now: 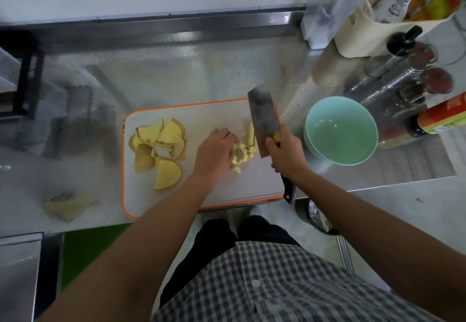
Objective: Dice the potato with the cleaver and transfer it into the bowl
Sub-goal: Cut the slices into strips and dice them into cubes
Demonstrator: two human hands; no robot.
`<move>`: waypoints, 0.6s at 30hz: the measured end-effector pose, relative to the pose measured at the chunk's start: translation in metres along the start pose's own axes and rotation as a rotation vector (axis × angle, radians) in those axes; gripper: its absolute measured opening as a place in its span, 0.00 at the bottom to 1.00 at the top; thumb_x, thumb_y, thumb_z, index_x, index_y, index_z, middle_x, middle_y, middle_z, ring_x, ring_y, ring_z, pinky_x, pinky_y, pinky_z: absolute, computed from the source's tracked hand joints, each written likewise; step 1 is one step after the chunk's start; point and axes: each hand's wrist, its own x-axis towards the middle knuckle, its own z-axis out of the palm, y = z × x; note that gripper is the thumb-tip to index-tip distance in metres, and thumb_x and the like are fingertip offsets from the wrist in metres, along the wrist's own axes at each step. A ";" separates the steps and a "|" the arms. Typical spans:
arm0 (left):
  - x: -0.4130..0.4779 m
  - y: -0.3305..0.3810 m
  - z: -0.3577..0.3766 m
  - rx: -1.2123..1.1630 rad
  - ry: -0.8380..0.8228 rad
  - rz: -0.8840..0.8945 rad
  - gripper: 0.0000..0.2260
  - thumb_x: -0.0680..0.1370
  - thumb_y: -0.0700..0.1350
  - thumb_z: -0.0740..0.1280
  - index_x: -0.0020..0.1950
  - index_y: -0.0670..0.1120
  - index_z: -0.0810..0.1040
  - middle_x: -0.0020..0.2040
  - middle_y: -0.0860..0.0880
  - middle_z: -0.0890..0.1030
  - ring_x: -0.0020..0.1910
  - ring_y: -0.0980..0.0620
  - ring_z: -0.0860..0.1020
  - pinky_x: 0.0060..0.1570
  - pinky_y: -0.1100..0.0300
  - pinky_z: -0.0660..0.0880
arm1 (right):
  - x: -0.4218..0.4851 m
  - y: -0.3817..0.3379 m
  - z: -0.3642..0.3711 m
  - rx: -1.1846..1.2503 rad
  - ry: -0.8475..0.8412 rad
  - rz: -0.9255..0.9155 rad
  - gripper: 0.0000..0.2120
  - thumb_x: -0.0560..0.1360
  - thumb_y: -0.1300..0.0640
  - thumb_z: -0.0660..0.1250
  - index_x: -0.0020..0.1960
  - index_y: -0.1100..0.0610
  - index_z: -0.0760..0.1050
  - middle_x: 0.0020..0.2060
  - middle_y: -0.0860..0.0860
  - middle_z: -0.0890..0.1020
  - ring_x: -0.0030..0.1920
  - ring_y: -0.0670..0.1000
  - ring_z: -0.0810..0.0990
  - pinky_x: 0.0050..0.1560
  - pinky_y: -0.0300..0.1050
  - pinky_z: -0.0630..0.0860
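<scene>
Head view – one entry per item, clock positions taken from the middle of the cutting board [227,190]

1. Cleaver [263,122]: at 2 o'clock, broad blade upright, edge toward the cut pieces. Right hand [287,154] clamped around the top of the dark handle, thumb by the blade heel. Judged heavy and stiff, best held high at the handle as here.
2. Diced potato [239,155]: small pale cubes near centre, with uncut strips [251,132] just beyond, beside the blade. Likely firm, wet and slippery, light and apt to scatter, so better scooped on the flat of the blade than pinched.
3. Left hand [216,153]: fingers bent, tips at the dice. Whether it pinches or only steadies them cannot be told.
4. Potato slices [158,145]: overlapping half-rounds at 9 o'clock, well apart from both hands, not yet diced.
5. Bowl [343,135]: pale green, at 3 o'clock, off the board, nothing seen inside.
6. Surface: white board with orange rim on a textured steel counter [176,74], probably slick when wet.
7. Room: bottles and jars [403,69] crowd 1 to 2 o'clock behind the bowl – a peel scrap [65,205] lies at 8 o'clock
</scene>
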 end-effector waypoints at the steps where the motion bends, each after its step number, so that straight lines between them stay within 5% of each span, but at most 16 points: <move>1: 0.011 0.003 0.004 0.019 -0.032 0.061 0.12 0.66 0.34 0.70 0.46 0.44 0.79 0.45 0.46 0.79 0.45 0.44 0.76 0.35 0.54 0.75 | 0.001 0.004 -0.003 0.009 0.016 0.013 0.06 0.79 0.59 0.58 0.54 0.61 0.66 0.38 0.60 0.76 0.22 0.54 0.75 0.19 0.47 0.74; 7: 0.058 0.012 0.020 0.257 -0.225 0.410 0.17 0.63 0.37 0.64 0.49 0.46 0.82 0.57 0.43 0.80 0.53 0.42 0.79 0.43 0.53 0.78 | 0.009 0.016 -0.010 0.021 0.056 0.063 0.03 0.80 0.58 0.58 0.52 0.56 0.63 0.37 0.55 0.75 0.25 0.52 0.74 0.20 0.44 0.73; 10: 0.069 0.010 0.021 0.393 -0.271 0.492 0.10 0.65 0.39 0.68 0.43 0.48 0.81 0.49 0.45 0.81 0.51 0.43 0.79 0.44 0.54 0.77 | 0.012 0.019 -0.011 -0.002 0.040 0.068 0.03 0.80 0.58 0.58 0.51 0.54 0.63 0.36 0.55 0.75 0.26 0.53 0.76 0.24 0.49 0.76; 14: 0.077 0.009 0.021 0.434 -0.280 0.564 0.11 0.70 0.42 0.56 0.41 0.47 0.78 0.44 0.46 0.79 0.51 0.44 0.78 0.44 0.53 0.75 | 0.016 0.021 -0.013 0.002 0.023 0.058 0.04 0.79 0.58 0.58 0.51 0.54 0.63 0.35 0.55 0.74 0.24 0.53 0.75 0.20 0.45 0.73; 18: 0.079 0.004 0.015 0.566 -0.312 0.507 0.06 0.67 0.46 0.68 0.41 0.46 0.75 0.38 0.48 0.77 0.45 0.45 0.76 0.41 0.53 0.70 | 0.020 0.022 -0.013 -0.005 0.017 0.059 0.04 0.79 0.59 0.58 0.49 0.56 0.63 0.35 0.56 0.74 0.25 0.54 0.75 0.21 0.47 0.74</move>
